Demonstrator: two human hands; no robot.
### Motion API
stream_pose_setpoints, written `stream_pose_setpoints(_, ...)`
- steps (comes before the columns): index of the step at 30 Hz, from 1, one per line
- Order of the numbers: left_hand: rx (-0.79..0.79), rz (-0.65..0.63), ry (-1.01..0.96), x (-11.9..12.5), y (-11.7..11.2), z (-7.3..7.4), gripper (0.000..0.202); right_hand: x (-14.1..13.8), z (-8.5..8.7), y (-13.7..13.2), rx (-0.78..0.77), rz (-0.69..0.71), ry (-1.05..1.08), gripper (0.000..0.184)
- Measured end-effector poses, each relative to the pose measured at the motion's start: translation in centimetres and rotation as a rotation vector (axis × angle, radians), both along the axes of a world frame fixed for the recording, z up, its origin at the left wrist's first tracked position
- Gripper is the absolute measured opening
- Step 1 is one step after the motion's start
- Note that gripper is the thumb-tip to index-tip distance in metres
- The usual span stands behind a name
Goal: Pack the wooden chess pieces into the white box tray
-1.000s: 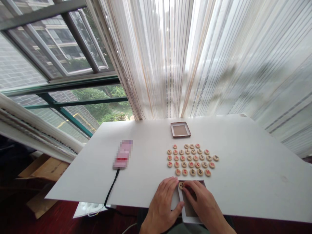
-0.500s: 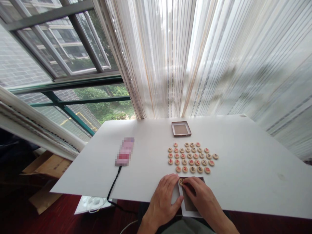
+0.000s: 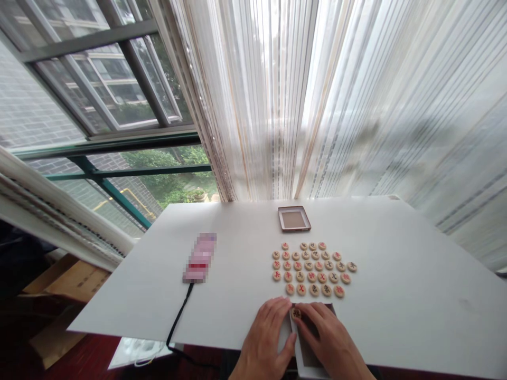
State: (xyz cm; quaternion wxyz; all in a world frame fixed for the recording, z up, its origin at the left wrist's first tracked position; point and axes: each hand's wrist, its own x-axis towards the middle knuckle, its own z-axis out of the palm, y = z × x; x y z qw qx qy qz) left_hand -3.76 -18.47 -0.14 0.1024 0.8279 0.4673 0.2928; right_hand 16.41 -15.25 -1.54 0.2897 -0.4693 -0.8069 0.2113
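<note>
My right hand [image 3: 330, 338] pinches a round wooden Chinese chess piece [image 3: 296, 313] with a dark character between thumb and fingers. The piece sits at the far left corner of a shallow cardboard box [image 3: 309, 371], inside its wall. My left hand [image 3: 267, 338] steadies the box from the left, fingers together along its side and thumb against the near part of that wall. Just beyond the box, several more chess pieces [image 3: 312, 266], marked in red and black, lie face up in loose rows. My right hand hides part of the box's inside.
A matching box lid [image 3: 294, 219] lies open side up behind the rows. On the left, a blurred pink device [image 3: 200, 258] has a black cable [image 3: 178, 316] running over the front edge of the white table [image 3: 404, 295]. Curtains and a window stand behind.
The view has tilted up slightly, so the table and pieces appear lower. Both hands stay at the box, and the right still holds a piece in the same corner.
</note>
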Motion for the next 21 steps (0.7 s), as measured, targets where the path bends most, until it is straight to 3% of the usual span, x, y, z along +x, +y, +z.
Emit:
stream_pose_setpoints(7, -0.01, -0.012, 0.001, 0.0, 0.3, -0.2, 0.057, 0.0, -0.2, 0.0, 0.006, -0.005, -0.012, 0.026)
stream_pose_setpoints(21, -0.09, -0.01, -0.074, -0.1, 0.1, 0.3, 0.057, 1.6, 1.9, -0.2, -0.048, -0.01, 0.134, 0.02)
